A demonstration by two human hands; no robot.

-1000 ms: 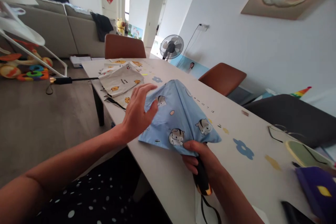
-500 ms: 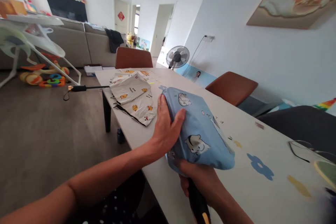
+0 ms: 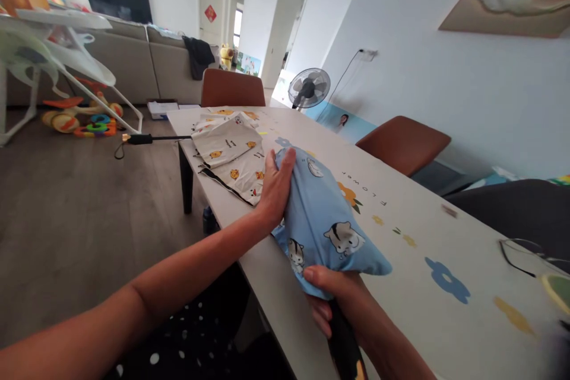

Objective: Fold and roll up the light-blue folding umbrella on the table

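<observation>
A light blue umbrella [image 3: 323,214] printed with small cartoon animals lies on the white table [image 3: 401,231], its canopy gathered. My right hand [image 3: 338,303] is wrapped round its black handle at the table's near edge. My left hand [image 3: 276,187] lies flat against the left side of the blue canopy, fingers stretched out and pressing the fabric. Beyond it rests a cream umbrella [image 3: 229,151] with orange prints, its black handle [image 3: 142,139] sticking out past the table's left edge.
Brown chairs stand at the far end [image 3: 231,90] and the right side [image 3: 403,142] of the table. A floor fan [image 3: 309,88] is beyond. A sofa [image 3: 129,65] and a white baby seat with toys [image 3: 66,71] fill the left. Glasses [image 3: 516,249] lie at the right.
My left hand has slid up the canopy's left side and flattened against it. The blue fabric has turned and bunched closer. My right hand has stayed on the handle.
</observation>
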